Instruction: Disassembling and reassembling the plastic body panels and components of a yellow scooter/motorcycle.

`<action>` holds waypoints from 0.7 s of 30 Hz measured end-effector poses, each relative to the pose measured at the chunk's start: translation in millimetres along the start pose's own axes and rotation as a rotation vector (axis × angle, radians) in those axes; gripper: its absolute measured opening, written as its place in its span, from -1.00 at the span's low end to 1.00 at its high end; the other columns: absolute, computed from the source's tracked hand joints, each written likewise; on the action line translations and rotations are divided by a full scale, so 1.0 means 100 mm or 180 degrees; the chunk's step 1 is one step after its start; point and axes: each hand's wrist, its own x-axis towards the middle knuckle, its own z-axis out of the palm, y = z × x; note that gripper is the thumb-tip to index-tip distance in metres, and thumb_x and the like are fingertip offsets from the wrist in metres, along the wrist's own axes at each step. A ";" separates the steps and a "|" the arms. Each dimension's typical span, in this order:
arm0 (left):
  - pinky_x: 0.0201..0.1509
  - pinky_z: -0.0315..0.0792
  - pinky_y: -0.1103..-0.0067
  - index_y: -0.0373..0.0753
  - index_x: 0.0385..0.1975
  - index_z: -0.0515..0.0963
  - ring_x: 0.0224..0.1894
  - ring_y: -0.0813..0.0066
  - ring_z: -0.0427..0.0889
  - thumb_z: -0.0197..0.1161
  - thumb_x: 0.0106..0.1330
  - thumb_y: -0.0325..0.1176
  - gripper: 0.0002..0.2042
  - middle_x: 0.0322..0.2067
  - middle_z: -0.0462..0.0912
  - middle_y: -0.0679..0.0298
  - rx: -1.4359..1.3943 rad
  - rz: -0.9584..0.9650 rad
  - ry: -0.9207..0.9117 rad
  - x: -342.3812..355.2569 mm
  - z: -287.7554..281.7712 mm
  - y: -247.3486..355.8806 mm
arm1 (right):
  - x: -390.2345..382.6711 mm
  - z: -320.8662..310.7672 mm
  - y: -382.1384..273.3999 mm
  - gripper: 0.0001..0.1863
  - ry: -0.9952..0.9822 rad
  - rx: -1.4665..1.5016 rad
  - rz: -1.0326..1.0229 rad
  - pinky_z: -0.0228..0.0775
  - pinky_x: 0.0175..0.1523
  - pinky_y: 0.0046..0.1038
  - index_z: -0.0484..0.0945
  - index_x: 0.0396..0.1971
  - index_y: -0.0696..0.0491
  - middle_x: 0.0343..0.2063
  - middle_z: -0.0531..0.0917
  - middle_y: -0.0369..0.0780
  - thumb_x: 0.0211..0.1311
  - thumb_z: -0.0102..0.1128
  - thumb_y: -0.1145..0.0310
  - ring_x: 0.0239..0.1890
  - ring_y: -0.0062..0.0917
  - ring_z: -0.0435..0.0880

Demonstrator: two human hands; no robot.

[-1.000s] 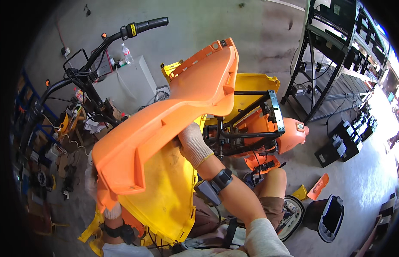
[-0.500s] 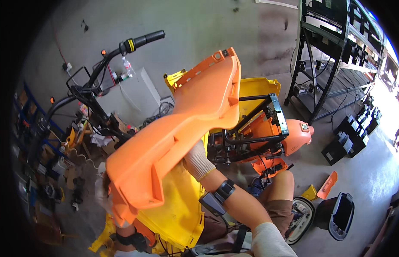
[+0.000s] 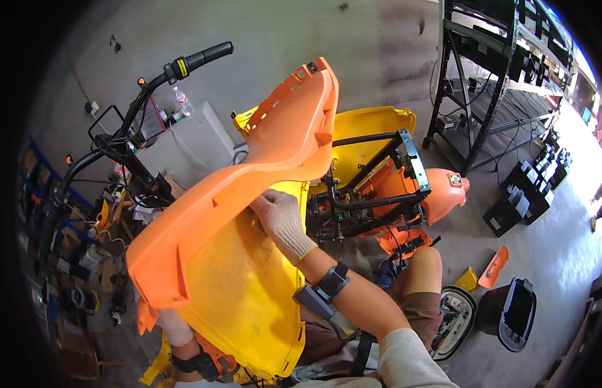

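Orange panel (image 3: pixel 230 184) over the yellow panel (image 3: pixel 243 291), partly covering it. Long axis slants lower left to upper right; slotted end at upper right, pronged end at lower left. Right hand (image 3: pixel 279 218): fingers curled at orange panel's lower edge, tips hidden; cannot tell if pinching. Left hand (image 3: pixel 175 324): mostly hidden behind lower-left end, grip cannot be told. Bin (image 3: pixel 492 310), floor, right: mouth open, interior dark, contents unreadable. Oval tray (image 3: pixel 473 317) beside it: small parts inside, kind unclear.

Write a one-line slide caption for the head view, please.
Gloved left hand and right hand at a curved orange panel overlapping a yellow panel, near black handlebars.
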 end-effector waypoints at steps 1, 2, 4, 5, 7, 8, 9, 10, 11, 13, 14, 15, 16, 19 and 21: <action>0.00 0.47 0.41 -0.40 0.05 0.44 -0.05 0.33 0.56 0.19 0.31 -0.48 -0.68 -0.04 0.54 0.16 0.0002 -0.0019 0.0071 0.00 -0.03 -0.01 | -0.01 0.00 -0.03 -0.65 -0.0117 0.0198 0.0019 0.33 -0.50 -0.57 0.70 -0.32 0.16 -0.55 0.65 -0.30 0.25 0.23 0.13 -0.64 -0.68 0.50; -0.02 0.47 0.42 -0.40 0.03 0.45 -0.07 0.34 0.57 0.21 0.29 -0.50 -0.68 -0.06 0.55 0.17 -0.0241 -0.0084 0.0014 0.01 -0.08 -0.03 | -0.01 -0.01 -0.06 -0.66 -0.0116 0.0205 0.0331 0.30 -0.54 -0.57 0.70 -0.40 0.15 -0.59 0.62 -0.32 0.25 0.22 0.14 -0.67 -0.68 0.47; -0.07 0.48 0.45 -0.39 0.00 0.46 -0.11 0.36 0.58 0.25 0.26 -0.54 -0.68 -0.10 0.57 0.20 -0.0064 -0.0107 0.0278 0.06 -0.21 -0.07 | -0.03 -0.01 -0.10 -0.67 -0.0165 0.0350 0.0211 0.26 -0.56 -0.58 0.68 -0.48 0.13 -0.63 0.59 -0.33 0.25 0.21 0.15 -0.69 -0.69 0.44; -0.06 0.49 0.44 -0.39 0.02 0.45 -0.10 0.36 0.58 0.25 0.26 -0.54 -0.67 -0.08 0.56 0.19 -0.0009 -0.0024 0.0336 0.13 -0.27 -0.12 | -0.04 -0.01 -0.11 -0.67 -0.0157 0.0423 0.0298 0.22 -0.58 -0.59 0.65 -0.56 0.12 -0.66 0.57 -0.35 0.25 0.20 0.17 -0.72 -0.70 0.41; -0.03 0.50 0.43 -0.39 0.06 0.42 -0.08 0.34 0.58 0.25 0.27 -0.54 -0.64 -0.04 0.54 0.17 0.0108 0.0136 0.0454 0.19 -0.37 -0.17 | -0.06 0.00 -0.10 -0.67 -0.0115 0.0279 0.0190 0.22 -0.58 -0.61 0.62 -0.61 0.10 -0.66 0.57 -0.36 0.23 0.19 0.18 -0.72 -0.70 0.40; -0.02 0.50 0.43 -0.39 0.08 0.41 -0.07 0.34 0.57 0.25 0.28 -0.53 -0.63 -0.02 0.53 0.16 0.0170 0.0214 0.0513 0.21 -0.38 -0.18 | -0.06 0.00 -0.09 -0.70 -0.0104 0.0120 0.0199 0.23 -0.56 -0.61 0.65 -0.56 0.11 -0.65 0.58 -0.36 0.23 0.21 0.20 -0.70 -0.72 0.40; -0.02 0.50 0.43 -0.39 0.08 0.40 -0.07 0.34 0.58 0.25 0.28 -0.54 -0.63 -0.01 0.53 0.16 0.0216 0.0229 0.0498 0.18 -0.38 -0.18 | -0.06 0.04 -0.06 -0.70 -0.0101 0.0124 0.0208 0.23 -0.56 -0.61 0.65 -0.56 0.11 -0.65 0.58 -0.36 0.23 0.21 0.20 -0.70 -0.72 0.40; -0.01 0.50 0.43 -0.39 0.09 0.40 -0.07 0.34 0.58 0.24 0.28 -0.54 -0.62 -0.01 0.53 0.16 0.0233 0.0257 0.0451 0.16 -0.34 -0.19 | -0.07 0.10 -0.04 -0.74 0.0051 0.0414 0.0059 0.24 -0.54 -0.63 0.67 -0.49 0.11 -0.62 0.59 -0.37 0.21 0.24 0.22 -0.67 -0.73 0.42; 0.00 0.50 0.43 -0.38 0.10 0.39 -0.07 0.34 0.58 0.24 0.28 -0.54 -0.62 0.00 0.53 0.17 0.0227 0.0242 0.0340 0.10 -0.28 -0.17 | -0.05 0.12 -0.02 -0.77 0.0248 0.0562 0.0127 0.26 -0.52 -0.64 0.70 -0.43 0.11 -0.60 0.60 -0.38 0.20 0.26 0.25 -0.64 -0.75 0.43; 0.01 0.49 0.43 -0.38 0.12 0.39 -0.06 0.34 0.58 0.24 0.28 -0.54 -0.61 0.01 0.52 0.17 0.0237 0.0234 0.0186 -0.02 -0.11 -0.12 | -0.03 0.16 0.02 -0.76 0.0313 0.0599 -0.0132 0.39 -0.36 -0.62 0.70 -0.31 0.14 -0.53 0.64 -0.36 0.17 0.30 0.26 -0.51 -0.71 0.53; 0.02 0.49 0.43 -0.38 0.12 0.38 -0.06 0.34 0.58 0.24 0.29 -0.54 -0.60 0.01 0.52 0.17 0.0258 0.0272 0.0143 -0.04 -0.02 -0.07 | -0.01 0.19 0.03 -0.74 0.0511 0.0393 -0.0260 0.42 -0.31 -0.59 0.69 -0.30 0.15 -0.52 0.66 -0.34 0.17 0.30 0.25 -0.48 -0.69 0.56; 0.02 0.49 0.43 -0.37 0.13 0.38 -0.06 0.34 0.58 0.23 0.29 -0.54 -0.60 0.02 0.52 0.18 0.0270 0.0291 0.0099 -0.06 0.06 -0.05 | -0.01 0.17 0.04 -0.74 0.0441 0.0511 -0.0359 0.42 -0.31 -0.59 0.69 -0.30 0.15 -0.52 0.66 -0.34 0.17 0.30 0.25 -0.48 -0.69 0.56; 0.03 0.49 0.43 -0.37 0.14 0.37 -0.06 0.34 0.58 0.23 0.29 -0.54 -0.59 0.02 0.52 0.18 0.0276 0.0334 0.0056 -0.05 0.12 -0.01 | -0.01 0.16 0.05 -0.73 0.0462 0.0231 -0.0617 0.44 -0.26 -0.58 0.68 -0.27 0.15 -0.51 0.67 -0.31 0.17 0.29 0.24 -0.45 -0.67 0.57; 0.05 0.49 0.44 -0.36 0.16 0.36 -0.05 0.34 0.58 0.22 0.29 -0.55 -0.57 0.03 0.52 0.19 0.0358 0.0647 -0.0159 0.01 0.16 0.06 | -0.03 0.10 0.06 -0.70 0.0377 -0.0166 -0.0730 0.45 -0.21 -0.56 0.67 -0.23 0.15 -0.48 0.68 -0.27 0.17 0.29 0.23 -0.41 -0.64 0.60; 0.07 0.47 0.44 -0.35 0.17 0.36 -0.02 0.32 0.57 0.17 0.35 -0.51 -0.61 0.05 0.52 0.20 0.1752 0.0867 -0.0666 0.07 0.04 0.13 | -0.05 0.06 0.05 -0.70 0.0307 0.0118 -0.0382 0.43 -0.31 -0.58 0.68 -0.26 0.16 -0.50 0.67 -0.31 0.21 0.28 0.21 -0.48 -0.65 0.58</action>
